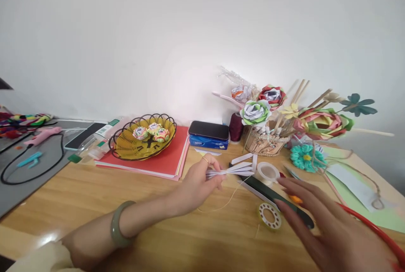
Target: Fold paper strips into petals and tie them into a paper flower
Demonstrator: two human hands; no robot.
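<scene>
My left hand [202, 179] pinches a bundle of folded white paper strips [242, 170], gathered at the middle and fanned out to the right. From the gathered spot a thin yellowish thread [232, 198] loops down over the table. My right hand [332, 225] is at the lower right, fingers apart and holding nothing I can see. It hovers near a long dark green tool [292, 208], whose kind I cannot make out. Beside that lie a roll of tape with a hole-patterned core [270, 216] and a white tape roll [268, 172].
A yellow woven basket [118, 147] with several small paper flowers rests on red and pale paper sheets [172, 153]. A phone [209, 129] lies on a blue tissue pack [209, 142]. Paper flowers stand in a decorated pot [265, 143]. At left is a pink glue gun [44, 135].
</scene>
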